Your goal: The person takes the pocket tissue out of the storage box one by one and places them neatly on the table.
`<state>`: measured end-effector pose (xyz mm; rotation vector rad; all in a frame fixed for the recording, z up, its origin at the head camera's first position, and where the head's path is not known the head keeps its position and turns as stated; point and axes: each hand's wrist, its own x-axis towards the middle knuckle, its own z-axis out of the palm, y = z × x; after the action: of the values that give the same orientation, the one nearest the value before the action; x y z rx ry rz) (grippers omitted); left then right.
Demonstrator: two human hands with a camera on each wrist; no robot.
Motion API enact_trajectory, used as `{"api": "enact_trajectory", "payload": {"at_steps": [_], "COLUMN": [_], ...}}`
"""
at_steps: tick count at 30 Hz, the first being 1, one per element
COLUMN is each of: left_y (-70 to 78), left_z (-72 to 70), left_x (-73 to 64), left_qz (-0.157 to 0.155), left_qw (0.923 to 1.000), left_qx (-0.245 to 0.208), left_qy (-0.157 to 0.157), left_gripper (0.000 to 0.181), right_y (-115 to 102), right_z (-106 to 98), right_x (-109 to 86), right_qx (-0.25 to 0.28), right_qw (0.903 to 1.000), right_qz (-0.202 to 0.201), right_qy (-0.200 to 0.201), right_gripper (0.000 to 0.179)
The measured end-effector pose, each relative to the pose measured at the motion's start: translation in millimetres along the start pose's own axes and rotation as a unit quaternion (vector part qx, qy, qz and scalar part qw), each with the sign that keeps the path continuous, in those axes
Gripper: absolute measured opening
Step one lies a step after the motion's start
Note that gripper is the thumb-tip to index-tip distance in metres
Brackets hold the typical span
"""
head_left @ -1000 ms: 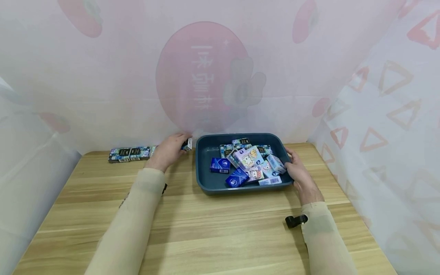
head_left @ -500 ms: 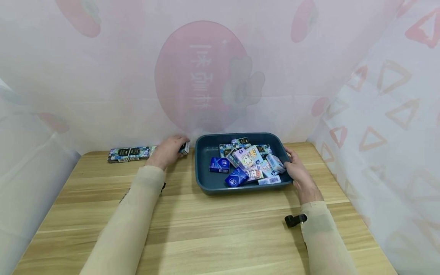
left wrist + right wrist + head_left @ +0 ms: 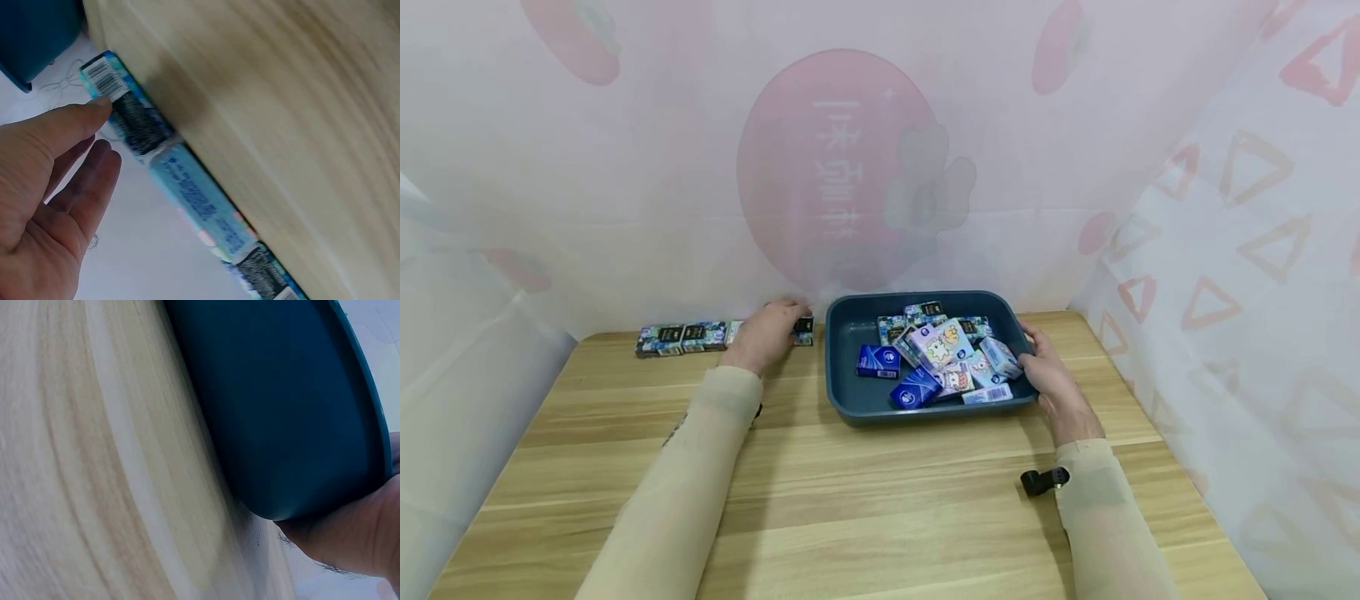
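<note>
My left hand (image 3: 766,337) is at the back of the table, at the right end of a row of small tissue packs. In the left wrist view its thumb touches the dark floral tissue pack (image 3: 139,122), while the other fingers are relaxed and apart from it. A light-blue tissue pack (image 3: 199,201) lies end to end with that one. My right hand (image 3: 1054,385) grips the right end of a dark teal plastic tray (image 3: 847,398); in the right wrist view the tray's outer wall (image 3: 275,406) hides some of the fingers.
Inside the tray lie several loose tissue packs: blue ones (image 3: 878,361), cartoon-printed ones (image 3: 950,342) and floral ones (image 3: 973,327). More floral packs (image 3: 681,337) continue the row leftward. A fabric backdrop (image 3: 685,208) stands right behind the table (image 3: 880,500).
The floral pack at my left hand has shifted slightly left and turned into line with the row. My right hand and the tray have stayed put.
</note>
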<state>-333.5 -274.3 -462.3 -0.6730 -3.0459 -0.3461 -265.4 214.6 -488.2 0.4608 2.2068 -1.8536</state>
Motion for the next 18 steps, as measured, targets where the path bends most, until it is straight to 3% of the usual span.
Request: {"api": "enact_trajectory", "payload": {"at_steps": [7, 18], "left_y": [15.5, 56.3], "left_z": [-8.6, -15.3], "left_x": [1.0, -3.4], "left_qz": [-0.005, 0.012], "left_qw": [0.9999, 0.9992], "left_qx": [-0.007, 0.009], "left_qy": [0.009, 0.037], "left_gripper": [0.049, 0.045], "right_y": [-0.9, -0.3], "right_z": [-0.2, 0.5], "right_x": [-1.3, -1.1], "right_qx": [0.000, 0.004], "right_qw": [1.0000, 1.0000], "right_qz": [-0.002, 0.006], "right_qy": [-0.002, 0.001], "right_gripper": [0.082, 0.082]}}
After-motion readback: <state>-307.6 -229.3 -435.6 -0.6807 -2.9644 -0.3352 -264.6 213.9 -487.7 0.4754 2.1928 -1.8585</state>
